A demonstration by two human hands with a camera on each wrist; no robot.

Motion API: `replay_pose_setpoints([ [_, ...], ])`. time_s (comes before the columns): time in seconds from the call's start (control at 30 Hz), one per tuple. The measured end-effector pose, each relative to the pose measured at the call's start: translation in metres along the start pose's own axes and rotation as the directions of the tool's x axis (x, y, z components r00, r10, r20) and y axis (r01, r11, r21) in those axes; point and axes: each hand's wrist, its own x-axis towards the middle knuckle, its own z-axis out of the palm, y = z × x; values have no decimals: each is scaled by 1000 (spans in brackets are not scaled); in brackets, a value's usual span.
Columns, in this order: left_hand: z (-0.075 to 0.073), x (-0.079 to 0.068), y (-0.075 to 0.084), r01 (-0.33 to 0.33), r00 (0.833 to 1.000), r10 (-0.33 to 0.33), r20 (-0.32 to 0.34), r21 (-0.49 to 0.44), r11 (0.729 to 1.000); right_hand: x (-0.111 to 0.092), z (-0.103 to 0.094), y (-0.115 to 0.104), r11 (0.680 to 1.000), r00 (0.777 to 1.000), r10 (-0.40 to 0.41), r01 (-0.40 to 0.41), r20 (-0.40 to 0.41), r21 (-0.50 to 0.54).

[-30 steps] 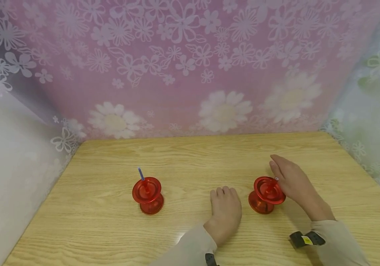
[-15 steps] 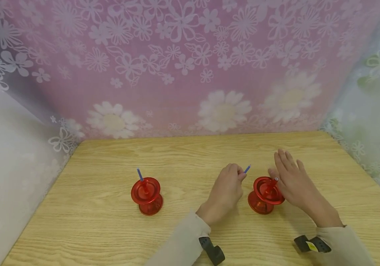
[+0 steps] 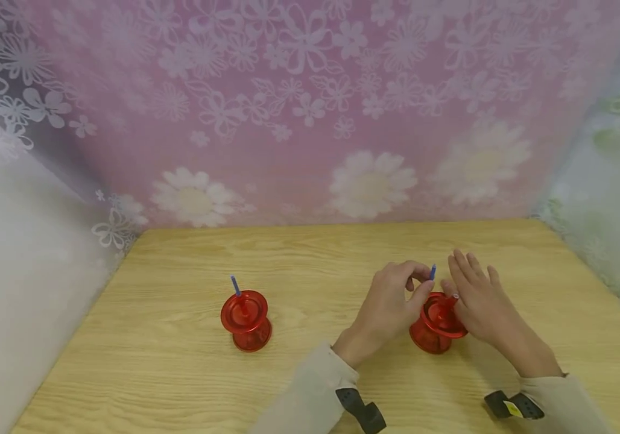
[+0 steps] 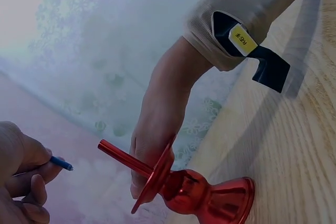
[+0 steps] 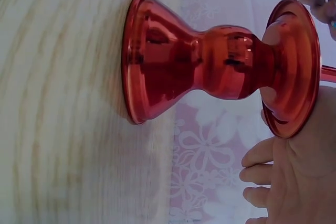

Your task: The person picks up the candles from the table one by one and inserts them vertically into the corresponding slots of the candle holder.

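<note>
My left hand [image 3: 388,301] pinches a short thin blue candle [image 3: 432,272] between thumb and fingers, a little above and behind the right-hand red candle holder [image 3: 432,339]. That shiny holder stands upright, with a wide dish and a thin red tube [image 4: 123,157] rising from its middle. In the left wrist view the candle [image 4: 63,163] is apart from the tube. My right hand [image 3: 480,307] has its fingers straight and lies against the right side of the dish [image 5: 295,69]. No object shows in its grasp.
To the left, a matching red candle holder [image 3: 250,337] stands on the wooden table [image 3: 152,361], with a blue candle [image 3: 235,284] upright in its tube, slightly tilted. A flowered pink cloth [image 3: 277,169] hangs behind the table.
My left hand has risen from the table and moved right with the blue candle, up to the right-hand holder. My right hand's fingers have straightened and spread beside the dish.
</note>
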Motion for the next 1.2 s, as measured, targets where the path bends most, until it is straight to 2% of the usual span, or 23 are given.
replay_pose_setpoints([
  [0.1,0,4,4,-57,998,57,-12,0,998,-4,0,1,1000,1000,1,-1,5,-5],
  [0.23,-1,11,9,-87,996,87,-1,-26,996,-5,-1,1,1000,1000,-12,12,0,-2],
  [0.5,5,19,12,-67,996,69,58,-47,997,-1,0,1,1000,1000,3,-4,27,21],
  [0.63,9,21,13,-58,996,60,72,-39,998,-3,-1,2,1000,999,-7,8,35,-23],
  [0.77,13,23,13,-66,995,67,71,-10,998,-3,-1,2,998,999,-11,14,40,-68],
  [1.2,18,24,10,-97,993,95,68,27,995,-2,-3,0,997,998,10,-5,69,-73],
])
